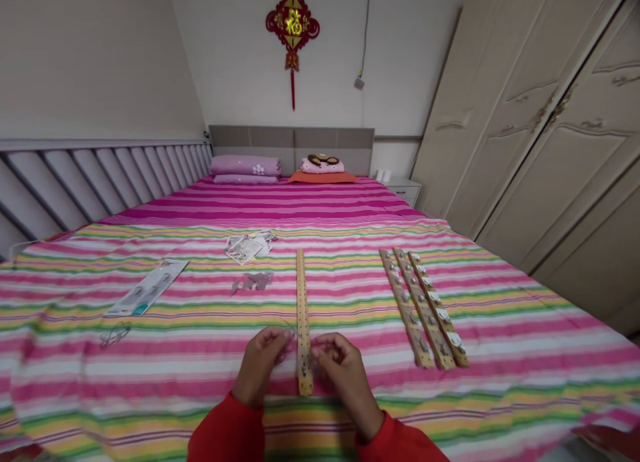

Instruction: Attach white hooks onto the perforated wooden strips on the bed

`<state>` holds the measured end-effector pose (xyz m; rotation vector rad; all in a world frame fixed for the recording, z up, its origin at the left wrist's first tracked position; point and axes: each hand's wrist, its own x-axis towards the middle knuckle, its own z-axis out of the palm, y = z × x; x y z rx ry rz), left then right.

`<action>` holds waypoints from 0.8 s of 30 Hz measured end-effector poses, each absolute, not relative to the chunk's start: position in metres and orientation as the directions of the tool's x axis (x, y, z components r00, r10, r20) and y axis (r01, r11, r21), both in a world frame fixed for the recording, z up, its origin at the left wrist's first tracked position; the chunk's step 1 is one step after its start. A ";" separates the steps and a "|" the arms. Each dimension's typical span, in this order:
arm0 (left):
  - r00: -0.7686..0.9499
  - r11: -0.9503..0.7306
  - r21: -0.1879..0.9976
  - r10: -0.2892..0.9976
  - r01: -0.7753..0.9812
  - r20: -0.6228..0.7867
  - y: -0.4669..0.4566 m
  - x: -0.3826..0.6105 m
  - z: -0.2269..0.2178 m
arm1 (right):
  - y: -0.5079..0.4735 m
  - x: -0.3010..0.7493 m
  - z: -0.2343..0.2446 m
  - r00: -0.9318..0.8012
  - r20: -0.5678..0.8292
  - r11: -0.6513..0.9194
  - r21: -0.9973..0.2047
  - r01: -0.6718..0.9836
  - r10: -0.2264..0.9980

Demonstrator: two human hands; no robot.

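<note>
perforated strip [301, 295] lies on the striped bedspread [190, 375] between the hands; the left hand's [260, 363] fingers pinch a small blurred piece [290, 333], whether the right hand's [346, 369] grip anything i cannot tell

I face a wide bed [190, 205], deep magenta stripes towards its head and a paler multicoloured striped sheet [520, 335] nearer me. At the far end stands a grey-brown headboard [330, 142], with purple pillows [245, 167] in front on my left and a pink bundle [323, 165] on an orange one [324, 177] to the right. A pale slatted rail [105, 179] runs along my left, below a plain wall [90, 55]. On the whitish far wall [415, 42] I see a red and gold ornament [293, 23], and a cord [367, 29] ending in a small box [359, 83]. To my right rises a cream wardrobe [505, 135] with carved panels; a white nightstand [407, 193] sits beyond the bed. The light is soft and dim.
</note>
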<state>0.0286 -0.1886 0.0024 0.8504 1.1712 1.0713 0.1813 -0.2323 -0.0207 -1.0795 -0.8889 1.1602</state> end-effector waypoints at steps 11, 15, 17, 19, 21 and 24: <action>0.157 0.229 0.973 0.962 -0.020 -0.223 -0.206 0.042 -0.001 | -0.234 0.174 -0.030 0.231 0.062 0.104 -0.979 -0.176 0.971; 0.182 0.147 0.989 0.972 0.013 -0.147 -0.210 0.044 0.002 | -0.231 0.175 -0.036 0.214 0.025 0.075 -0.971 -0.227 0.977; 0.181 0.061 0.997 0.981 0.039 -0.067 -0.211 0.043 0.002 | -0.228 0.176 -0.037 0.203 -0.017 0.038 -0.964 -0.263 0.979; 0.159 0.001 0.999 0.987 0.053 -0.009 -0.208 0.042 0.002 | -0.225 0.178 -0.036 0.206 -0.055 0.009 -0.955 -0.296 0.977; 0.125 0.000 0.999 0.992 0.051 -0.006 -0.203 0.039 0.000 | -0.223 0.180 -0.033 0.210 -0.074 -0.001 -0.944 -0.329 0.975; 0.099 0.085 0.996 0.991 0.018 -0.087 -0.191 0.037 -0.005 | -0.218 0.183 -0.029 0.182 -0.102 -0.028 -0.929 -0.370 0.978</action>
